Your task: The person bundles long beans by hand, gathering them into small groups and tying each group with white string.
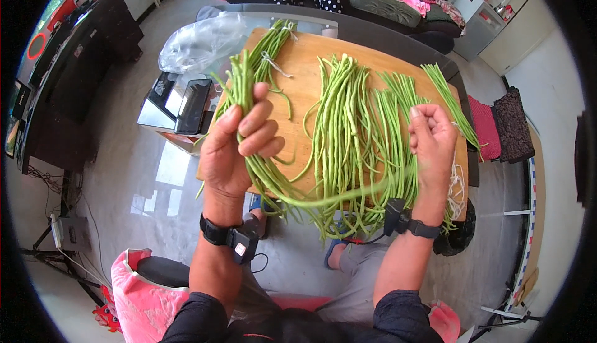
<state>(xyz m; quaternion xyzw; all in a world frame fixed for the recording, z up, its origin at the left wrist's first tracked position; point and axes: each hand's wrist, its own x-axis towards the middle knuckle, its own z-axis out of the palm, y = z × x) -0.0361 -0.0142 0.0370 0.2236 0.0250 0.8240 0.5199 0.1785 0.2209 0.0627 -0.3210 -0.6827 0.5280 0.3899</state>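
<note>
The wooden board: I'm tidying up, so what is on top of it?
Tied long beans at far left; loose long beans across the middle; a slim bundle along the right edge; white string at near right. The board under the beans and behind the left hand is hidden.

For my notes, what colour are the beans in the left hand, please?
The held beans are light green, seen best in the head view.

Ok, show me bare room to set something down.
The widest bare patch of wooden board lies between the tied bean bundle and the large central pile. A narrower strip, beyond the right hand, runs between the second pile and the rightmost bundle. Drooping beans crowd the near edge.
</note>
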